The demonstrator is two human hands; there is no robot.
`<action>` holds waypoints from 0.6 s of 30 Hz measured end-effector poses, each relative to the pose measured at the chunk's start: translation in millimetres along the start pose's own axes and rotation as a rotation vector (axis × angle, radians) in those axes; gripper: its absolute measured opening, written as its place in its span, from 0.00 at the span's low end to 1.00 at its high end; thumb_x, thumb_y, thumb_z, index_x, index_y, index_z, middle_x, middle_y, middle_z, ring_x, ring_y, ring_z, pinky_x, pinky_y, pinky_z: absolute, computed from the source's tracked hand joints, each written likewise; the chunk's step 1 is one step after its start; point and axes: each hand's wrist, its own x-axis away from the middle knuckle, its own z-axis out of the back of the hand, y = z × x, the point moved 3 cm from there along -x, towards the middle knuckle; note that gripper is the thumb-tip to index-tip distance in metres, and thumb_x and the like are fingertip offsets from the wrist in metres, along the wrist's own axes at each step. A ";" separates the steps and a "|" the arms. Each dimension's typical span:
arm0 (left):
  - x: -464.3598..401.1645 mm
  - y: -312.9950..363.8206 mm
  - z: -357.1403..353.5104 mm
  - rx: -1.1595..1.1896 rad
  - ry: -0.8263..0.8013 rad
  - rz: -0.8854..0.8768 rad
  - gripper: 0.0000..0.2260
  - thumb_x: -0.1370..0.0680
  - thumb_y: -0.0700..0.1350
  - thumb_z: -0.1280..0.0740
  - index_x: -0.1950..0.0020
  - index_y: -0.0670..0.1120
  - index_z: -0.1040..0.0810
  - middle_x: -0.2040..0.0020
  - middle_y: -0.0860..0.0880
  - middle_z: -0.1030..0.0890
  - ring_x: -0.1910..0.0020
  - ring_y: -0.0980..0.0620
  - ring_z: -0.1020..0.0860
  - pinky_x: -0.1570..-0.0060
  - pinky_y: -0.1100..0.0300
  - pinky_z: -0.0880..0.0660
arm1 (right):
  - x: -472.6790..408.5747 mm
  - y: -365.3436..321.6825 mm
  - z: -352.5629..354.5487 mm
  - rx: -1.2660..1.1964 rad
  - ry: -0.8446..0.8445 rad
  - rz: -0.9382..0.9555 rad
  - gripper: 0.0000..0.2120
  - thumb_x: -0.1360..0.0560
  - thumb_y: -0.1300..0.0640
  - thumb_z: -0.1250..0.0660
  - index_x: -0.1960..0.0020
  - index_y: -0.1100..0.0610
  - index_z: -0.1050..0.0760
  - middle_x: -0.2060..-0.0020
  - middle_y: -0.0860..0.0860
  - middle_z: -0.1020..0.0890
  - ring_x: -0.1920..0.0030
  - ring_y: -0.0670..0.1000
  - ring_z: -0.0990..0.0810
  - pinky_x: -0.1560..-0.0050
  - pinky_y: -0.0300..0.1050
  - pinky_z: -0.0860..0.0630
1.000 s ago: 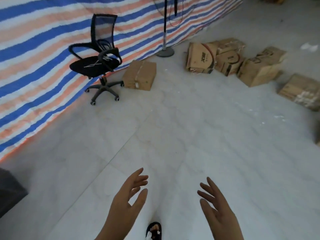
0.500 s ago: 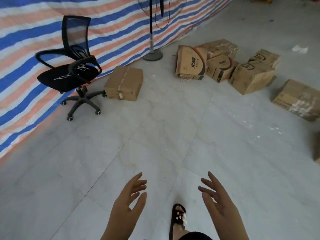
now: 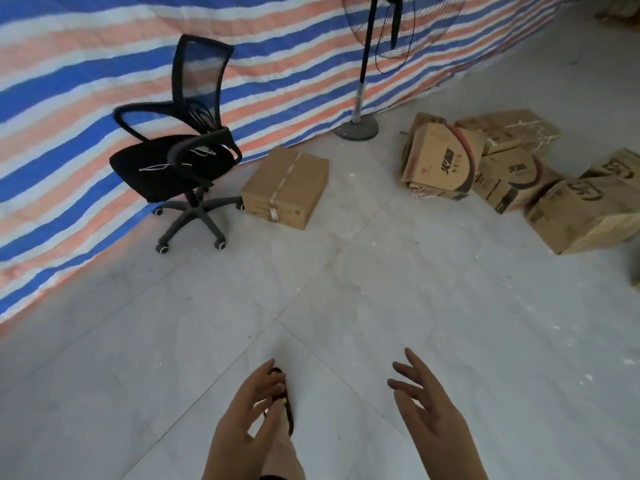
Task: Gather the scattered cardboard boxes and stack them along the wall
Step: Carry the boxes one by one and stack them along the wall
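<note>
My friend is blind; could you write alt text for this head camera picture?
Two empty, open hands, left hand and right hand, reach out over a grey tiled floor. Ahead, a taped cardboard box lies beside a black office chair by a striped tarp wall; more boxes are jumbled to the right.

Single head-worn view — forward and down over the floor [image 3: 346, 306], tarp wall [image 3: 104, 81] on the left

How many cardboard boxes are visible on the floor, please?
At least 5: one taped box by the chair; four clustered right. Others may be hidden.
</note>
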 end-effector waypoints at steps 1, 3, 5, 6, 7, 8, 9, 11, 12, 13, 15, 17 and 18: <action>-24.0 1.9 8.2 -0.001 0.012 0.001 0.24 0.31 0.44 0.37 0.49 0.75 0.27 0.52 0.63 0.18 0.51 0.61 0.19 0.51 0.73 0.26 | -22.4 -7.1 -11.4 -0.006 0.002 0.003 0.30 0.25 0.66 0.34 0.42 0.30 0.33 0.47 0.31 0.22 0.49 0.37 0.20 0.53 0.26 0.27; -75.5 6.9 28.5 0.003 0.042 -0.009 0.24 0.31 0.44 0.36 0.49 0.76 0.27 0.52 0.64 0.19 0.51 0.62 0.20 0.51 0.74 0.26 | -68.2 -23.2 -37.6 -0.025 0.002 0.007 0.29 0.25 0.65 0.35 0.40 0.31 0.32 0.47 0.31 0.22 0.49 0.37 0.20 0.53 0.25 0.27; -126.6 15.3 51.4 0.008 0.054 -0.023 0.25 0.27 0.40 0.35 0.48 0.74 0.27 0.52 0.63 0.19 0.50 0.62 0.20 0.51 0.73 0.26 | -112.3 -45.3 -65.7 -0.047 -0.005 0.004 0.27 0.24 0.65 0.36 0.38 0.34 0.29 0.47 0.32 0.21 0.49 0.37 0.20 0.54 0.24 0.28; -150.8 20.4 63.3 0.005 0.058 -0.028 0.27 0.25 0.36 0.35 0.48 0.73 0.27 0.52 0.63 0.19 0.50 0.61 0.20 0.50 0.73 0.26 | -133.0 -58.0 -79.2 -0.054 -0.009 0.010 0.26 0.24 0.65 0.36 0.38 0.35 0.29 0.48 0.33 0.21 0.49 0.37 0.20 0.55 0.24 0.29; -173.7 24.9 74.7 0.001 0.066 -0.031 0.30 0.24 0.32 0.36 0.47 0.72 0.27 0.52 0.63 0.18 0.50 0.61 0.20 0.50 0.73 0.26 | -152.2 -70.4 -92.0 -0.057 -0.013 0.018 0.26 0.24 0.64 0.36 0.39 0.34 0.28 0.48 0.34 0.20 0.49 0.37 0.20 0.55 0.24 0.28; -194.3 28.8 84.5 -0.004 0.069 -0.028 0.31 0.25 0.30 0.36 0.47 0.72 0.26 0.52 0.63 0.18 0.50 0.61 0.20 0.50 0.73 0.26 | -169.4 -81.5 -103.7 -0.058 -0.018 0.021 0.27 0.24 0.64 0.36 0.40 0.32 0.28 0.48 0.33 0.20 0.49 0.36 0.20 0.55 0.24 0.28; -213.3 30.8 92.4 -0.010 0.067 -0.027 0.32 0.25 0.30 0.37 0.48 0.72 0.26 0.52 0.63 0.18 0.50 0.61 0.20 0.50 0.73 0.27 | -185.7 -89.8 -114.3 -0.057 -0.029 0.021 0.28 0.24 0.64 0.36 0.41 0.31 0.30 0.48 0.32 0.21 0.49 0.36 0.20 0.55 0.24 0.28; -245.4 30.5 103.7 -0.010 0.067 -0.017 0.32 0.25 0.30 0.36 0.48 0.72 0.26 0.53 0.63 0.18 0.50 0.61 0.20 0.51 0.74 0.27 | -213.8 -99.4 -130.4 -0.055 -0.042 0.013 0.29 0.24 0.64 0.36 0.42 0.29 0.33 0.47 0.31 0.22 0.49 0.36 0.20 0.54 0.24 0.28; -260.8 32.1 107.8 -0.007 0.073 -0.016 0.31 0.25 0.31 0.35 0.49 0.73 0.26 0.53 0.62 0.18 0.51 0.61 0.19 0.51 0.74 0.26 | -227.6 -104.9 -136.9 -0.052 -0.037 0.011 0.29 0.25 0.64 0.35 0.43 0.29 0.33 0.47 0.30 0.22 0.49 0.37 0.20 0.54 0.25 0.28; -275.8 33.9 111.1 -0.004 0.074 -0.018 0.29 0.25 0.34 0.34 0.50 0.73 0.26 0.53 0.62 0.18 0.51 0.61 0.19 0.52 0.74 0.26 | -241.4 -109.9 -142.0 -0.044 -0.033 0.010 0.30 0.25 0.65 0.35 0.43 0.28 0.33 0.47 0.31 0.22 0.49 0.37 0.20 0.54 0.25 0.27; -310.4 33.6 117.0 0.010 0.062 -0.005 0.25 0.28 0.40 0.35 0.51 0.74 0.26 0.54 0.62 0.18 0.51 0.61 0.19 0.52 0.74 0.26 | -274.9 -115.5 -151.7 -0.023 -0.028 -0.001 0.30 0.25 0.65 0.35 0.43 0.28 0.32 0.47 0.31 0.22 0.49 0.38 0.19 0.54 0.25 0.27; -329.6 35.7 117.8 0.008 0.052 0.012 0.29 0.25 0.35 0.35 0.51 0.75 0.26 0.54 0.62 0.18 0.52 0.61 0.19 0.52 0.74 0.26 | -291.6 -122.2 -155.1 -0.032 -0.024 -0.018 0.29 0.25 0.65 0.35 0.43 0.29 0.31 0.47 0.32 0.21 0.50 0.38 0.19 0.54 0.25 0.27; -346.3 35.5 119.5 0.013 0.053 0.016 0.32 0.25 0.32 0.35 0.51 0.75 0.26 0.53 0.63 0.18 0.52 0.61 0.20 0.53 0.74 0.26 | -307.0 -125.4 -158.8 -0.044 -0.027 -0.019 0.29 0.25 0.65 0.35 0.42 0.30 0.30 0.48 0.32 0.21 0.50 0.37 0.19 0.54 0.25 0.27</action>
